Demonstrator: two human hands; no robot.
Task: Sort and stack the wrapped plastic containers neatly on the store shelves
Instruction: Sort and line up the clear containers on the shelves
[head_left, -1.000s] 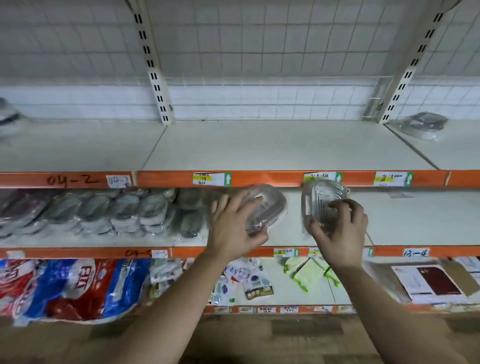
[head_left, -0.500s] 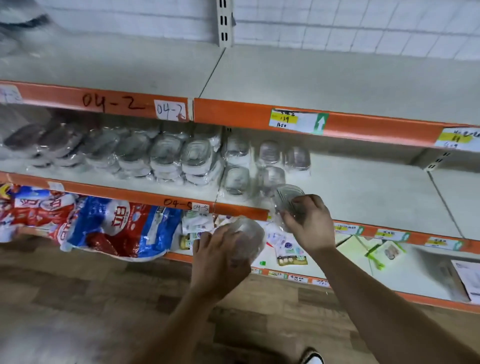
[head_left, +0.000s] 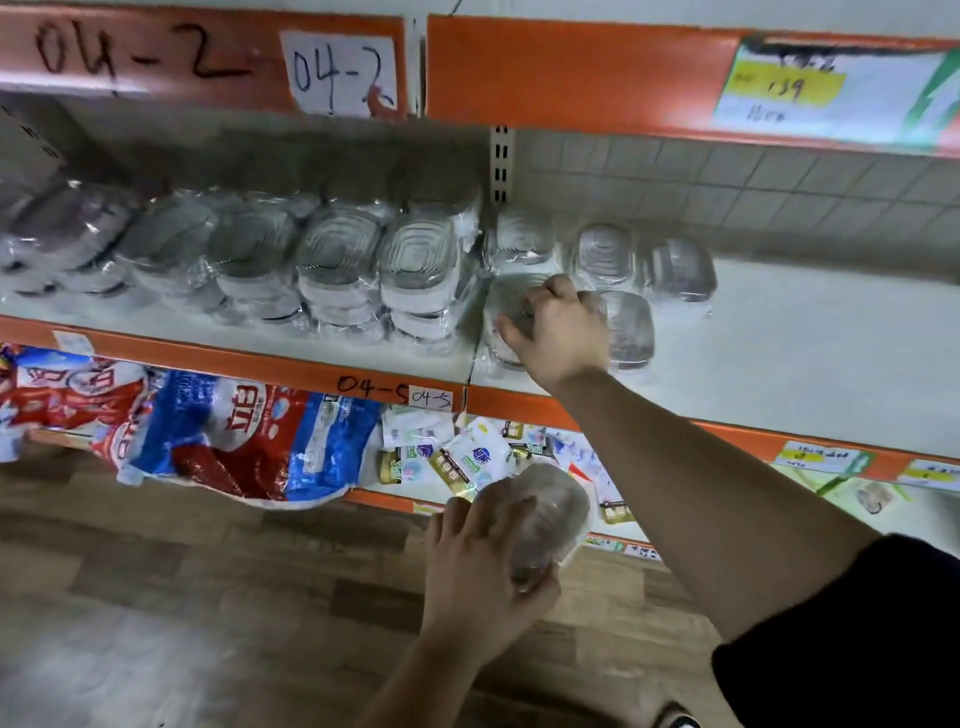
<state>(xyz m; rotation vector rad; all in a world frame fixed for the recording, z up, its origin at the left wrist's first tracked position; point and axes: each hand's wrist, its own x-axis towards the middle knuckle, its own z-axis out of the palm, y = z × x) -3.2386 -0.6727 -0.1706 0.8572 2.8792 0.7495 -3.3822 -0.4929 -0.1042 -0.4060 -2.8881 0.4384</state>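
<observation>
Your right hand (head_left: 558, 335) curls its fingers round a wrapped container (head_left: 506, 304) at the front of the middle shelf (head_left: 805, 364), centre frame, just beside a neighbouring container (head_left: 628, 327). Your left hand (head_left: 475, 571) grips a second wrapped container (head_left: 545, 514), lower centre.
</observation>
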